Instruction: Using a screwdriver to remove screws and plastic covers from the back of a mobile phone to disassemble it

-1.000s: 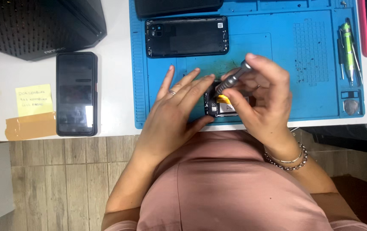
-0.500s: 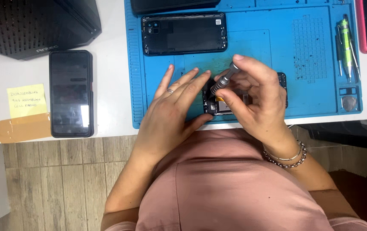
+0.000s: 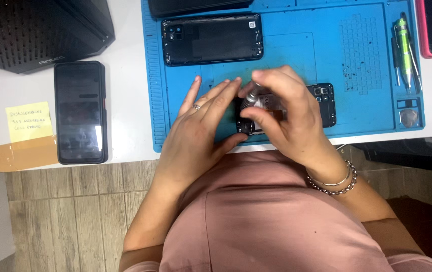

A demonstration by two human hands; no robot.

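The opened phone (image 3: pixel 321 103) lies near the 6 o'clock edge of the blue mat (image 3: pixel 296 55), its long axis running 9 to 3 o'clock. The right hand (image 3: pixel 289 118) pinches a small screwdriver (image 3: pixel 250 98) over the phone's 9 o'clock end. The left hand (image 3: pixel 198 131) rests flat at 9 o'clock, fingers spread, steadying that end.

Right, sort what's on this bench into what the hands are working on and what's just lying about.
In hand:
- left hand steadying the opened phone on the blue mat
- right hand gripping a small screwdriver over it

Lying about:
- black back cover on the mat
- green tools at the mat's right edge
- black phone on the white table
- yellow sticky note
- black case, top left
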